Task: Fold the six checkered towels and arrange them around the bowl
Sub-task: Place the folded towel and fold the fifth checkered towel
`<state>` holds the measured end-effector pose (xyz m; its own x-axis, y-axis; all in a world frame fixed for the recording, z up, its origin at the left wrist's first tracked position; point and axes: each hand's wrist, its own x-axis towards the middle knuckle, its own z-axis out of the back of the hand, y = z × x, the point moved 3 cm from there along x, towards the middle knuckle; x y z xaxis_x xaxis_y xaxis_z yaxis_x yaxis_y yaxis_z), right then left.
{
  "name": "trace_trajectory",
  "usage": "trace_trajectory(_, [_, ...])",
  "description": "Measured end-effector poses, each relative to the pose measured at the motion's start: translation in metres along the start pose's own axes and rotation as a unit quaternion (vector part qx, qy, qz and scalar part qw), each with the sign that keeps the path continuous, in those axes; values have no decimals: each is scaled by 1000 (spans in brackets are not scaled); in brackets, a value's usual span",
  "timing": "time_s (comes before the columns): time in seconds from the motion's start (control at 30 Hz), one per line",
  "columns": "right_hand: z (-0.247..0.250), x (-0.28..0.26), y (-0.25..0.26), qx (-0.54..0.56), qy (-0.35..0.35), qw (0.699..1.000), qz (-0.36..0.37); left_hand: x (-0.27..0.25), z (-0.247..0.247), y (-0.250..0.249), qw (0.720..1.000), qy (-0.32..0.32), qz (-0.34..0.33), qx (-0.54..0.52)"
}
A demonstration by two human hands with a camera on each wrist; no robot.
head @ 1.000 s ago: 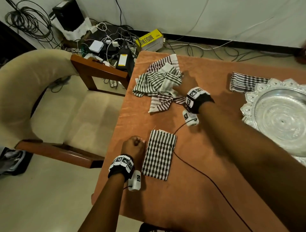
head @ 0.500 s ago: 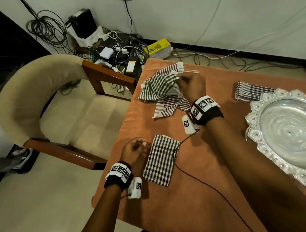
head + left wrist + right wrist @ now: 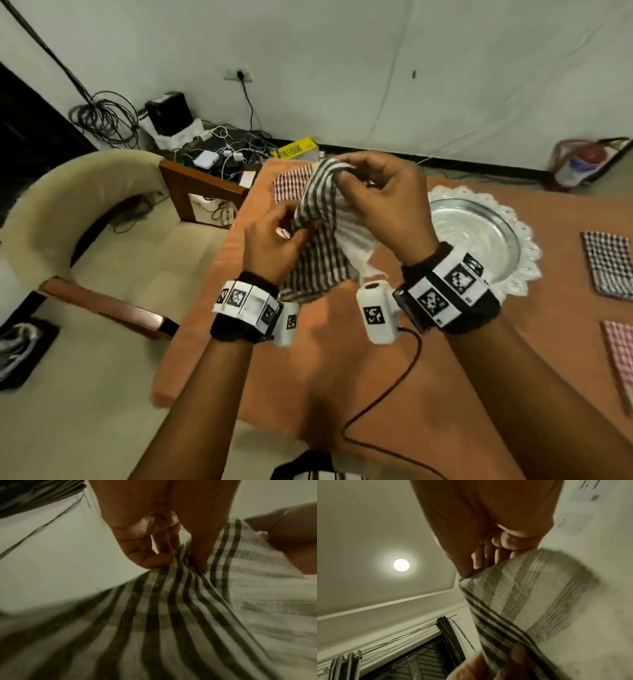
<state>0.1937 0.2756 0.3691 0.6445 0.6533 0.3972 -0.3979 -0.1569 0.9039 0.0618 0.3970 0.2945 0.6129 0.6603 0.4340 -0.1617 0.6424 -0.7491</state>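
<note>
Your left hand [image 3: 270, 240] and right hand [image 3: 383, 202] both hold one black-and-white checkered towel [image 3: 318, 246] up in the air above the worktop [image 3: 342, 377], which is covered in orange cloth. Right grip: thumb and fingers pinch the towel's top edge, at the highest point of the cloth. Left grip: fingers pinched on a bunched part of the same towel lower down and to the left. The left wrist view confirms it: fingers [image 3: 154, 559] curled into the gathered fabric [image 3: 171, 615], right hand visible at the far edge. The right wrist view shows your thumb [image 3: 464, 566] clamped on the towel's corner [image 3: 522, 595], blurred by motion. The rest of the towel hangs loose and crumpled between your wrists, not touching the worktop as far as you can see.

The silver bowl [image 3: 479, 236] with its scalloped rim sits on the worktop just right of your right hand. One folded reddish checkered towel [image 3: 287, 186] lies flat at the far left of the bowl, partly hidden behind the held towel. Two more folded towels lie right of the bowl: a dark one [image 3: 609, 263] and a pinkish one [image 3: 620, 359] nearer you, cut by the frame edge. A beige armchair [image 3: 85, 212] stands left of the worktop. Cables and a yellow box [image 3: 296, 150] lie on the floor by the wall.
</note>
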Motion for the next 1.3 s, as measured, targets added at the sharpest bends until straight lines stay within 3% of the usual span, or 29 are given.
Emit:
trace_trajectory(0.1, [45, -43, 3, 43, 14, 998, -41, -54, -13, -35, 994, -8, 47, -95])
trace_trajectory(0.23, [101, -143, -29, 74, 159, 969, -173, -120, -31, -86, 973, 9, 91, -212])
trace_trajectory(0.33, [130, -226, -51, 105, 165, 952, -238, -155, -48, -103, 957, 24, 139, -252])
trace_trajectory(0.4, [142, -268, -56, 110, 158, 946, -261, -175, -61, -113, 961, 48, 144, -231])
trace_trajectory(0.47, [150, -292, -64, 100, 100, 954, -265, -194, -71, -122, 966, 84, 130, -207])
trace_trajectory(0.57, [175, -306, -70, -41, -28, 976, -211, -224, -85, -129, 956, 147, 160, -199])
trace_trajectory(0.63, [190, -306, -65, -135, -57, 976, -160, -242, -90, -126, 941, 212, 180, -191])
trace_trajectory(0.7, [201, -302, -52, -166, -44, 980, -100, -259, -95, -125, 918, 323, 179, -145])
trace_trajectory(0.77, [206, -290, -36, -155, 20, 987, -44, -274, -101, -122, 885, 443, 140, -10])
trace_trajectory(0.83, [209, -277, -15, -137, 126, 982, -30, -276, -103, -120, 864, 482, 95, 112])
trace_trajectory(0.9, [212, -266, 4, -184, 219, 958, -27, -262, -98, -129, 907, 401, 68, 113])
trace_trajectory(0.97, [216, -258, 23, -247, 284, 926, -20, -241, -91, -152, 950, 310, 1, 35])
trace_trajectory(1.03, [221, -257, 42, -268, 334, 904, -10, -223, -87, -177, 950, 304, -55, -30])
trace_trajectory(1.17, [235, -255, 68, -282, 382, 880, 24, -208, -102, -203, 876, 476, -74, -22])
trace_trajectory(1.3, [250, -255, 88, -283, 405, 868, 50, -214, -124, -215, 820, 564, -92, -22])
